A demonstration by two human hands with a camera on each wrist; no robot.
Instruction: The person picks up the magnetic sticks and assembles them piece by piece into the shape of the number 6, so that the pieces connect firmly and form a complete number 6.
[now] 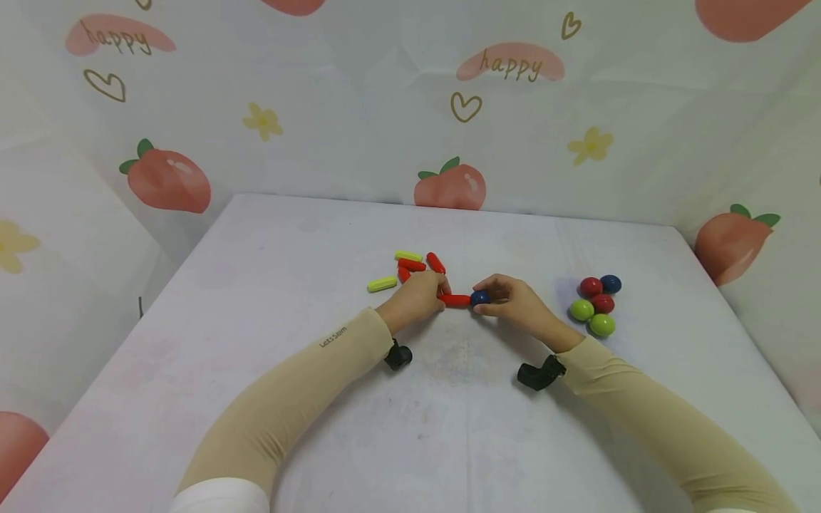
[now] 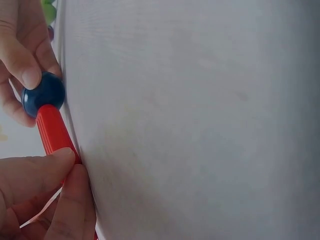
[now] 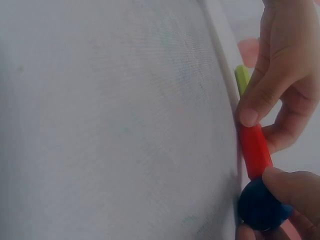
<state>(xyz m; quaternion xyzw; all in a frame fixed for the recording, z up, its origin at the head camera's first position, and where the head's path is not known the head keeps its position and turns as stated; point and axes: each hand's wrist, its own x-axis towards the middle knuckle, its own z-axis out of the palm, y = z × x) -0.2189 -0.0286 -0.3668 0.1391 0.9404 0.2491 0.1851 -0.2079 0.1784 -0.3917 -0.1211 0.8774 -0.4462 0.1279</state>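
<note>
Between thumb and fingers my left hand (image 1: 418, 296) pinches one end of a red ribbed rod (image 1: 457, 301). The rod's other end meets a dark blue ball (image 1: 479, 298), which my right hand (image 1: 515, 305) holds in its fingertips. Seen from the left wrist, the red rod (image 2: 54, 129) butts against the blue ball (image 2: 49, 91), with the right thumb on the ball. The right wrist view has the blue ball (image 3: 261, 206) low in the frame, the red rod (image 3: 256, 151) running up from it to the left thumb. Fingers cover the rod's far end.
Beyond my left hand lie more red rods (image 1: 436, 263) and two yellow-green rods (image 1: 383, 284). Right of my right hand sits a cluster of red balls (image 1: 591, 287), green balls (image 1: 602, 325) and another blue ball (image 1: 611, 284). A patterned curtain (image 1: 359, 142) stands behind the white table (image 1: 449, 442).
</note>
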